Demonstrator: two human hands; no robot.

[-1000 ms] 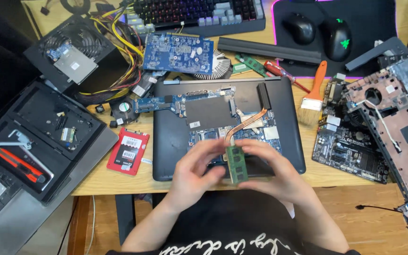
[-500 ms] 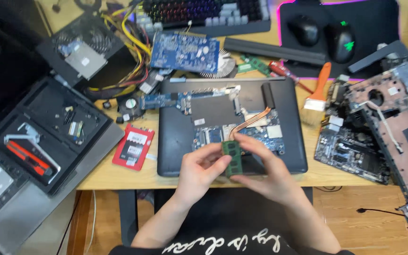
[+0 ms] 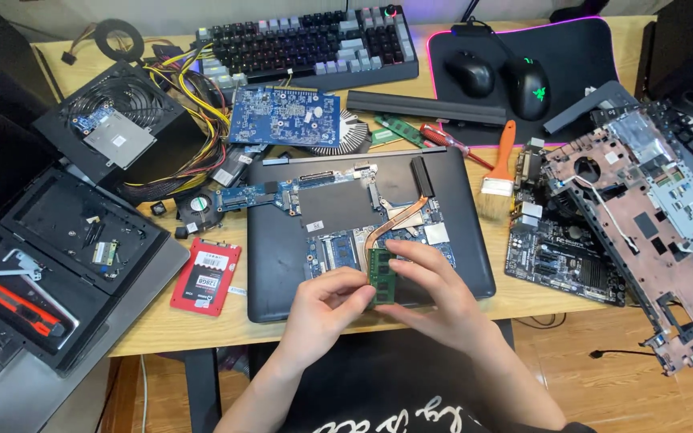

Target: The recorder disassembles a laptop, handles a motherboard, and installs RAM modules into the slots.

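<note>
Two hands, left hand [image 3: 322, 309] and right hand [image 3: 435, 301], fingers pinched on green memory module [image 3: 381, 275] above opened laptop [image 3: 282, 256].

Both hands, left hand [image 3: 326, 309] and right hand [image 3: 435, 293], are pinching a green memory module [image 3: 381, 275] over the opened laptop base [image 3: 278, 256] on the tabletop [image 3: 202, 325].

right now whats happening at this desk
A person holds a small green memory module between both hands, left hand and right hand, just above the exposed motherboard of an opened black laptop on the wooden desk. A red solid-state drive lies left of the laptop; a brush lies to its right.
</note>
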